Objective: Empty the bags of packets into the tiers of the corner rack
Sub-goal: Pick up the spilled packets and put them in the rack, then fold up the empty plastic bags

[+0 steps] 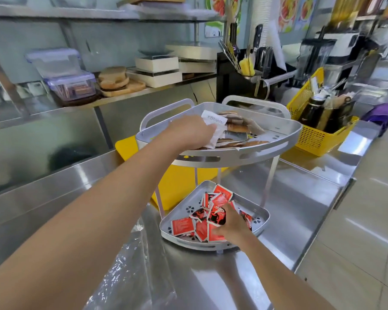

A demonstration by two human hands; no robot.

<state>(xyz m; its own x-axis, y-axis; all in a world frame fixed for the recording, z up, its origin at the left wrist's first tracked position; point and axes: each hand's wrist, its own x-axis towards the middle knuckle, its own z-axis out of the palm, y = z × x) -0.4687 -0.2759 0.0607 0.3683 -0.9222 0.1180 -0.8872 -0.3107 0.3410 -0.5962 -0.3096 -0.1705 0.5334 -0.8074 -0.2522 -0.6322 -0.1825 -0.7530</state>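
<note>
A grey two-tier corner rack (285, 133) stands on the steel counter. Its top tier holds several brown and white packets (238, 127). My left hand (188, 133) reaches into that tier and grips white packets (214, 121). The bottom tier (261, 222) holds several red packets (184, 227). My right hand (231, 224) rests among them with fingers closed on a red and black packet (217, 217). A clear plastic bag (130, 260) lies flat on the counter under my left forearm.
A yellow cutting board (177, 182) lies behind the rack. A yellow basket (311, 135) with bottles stands to the right. Lidded plastic boxes (65, 72), wooden boards and white boxes fill the back shelf. A knife block (251, 61) stands behind the rack.
</note>
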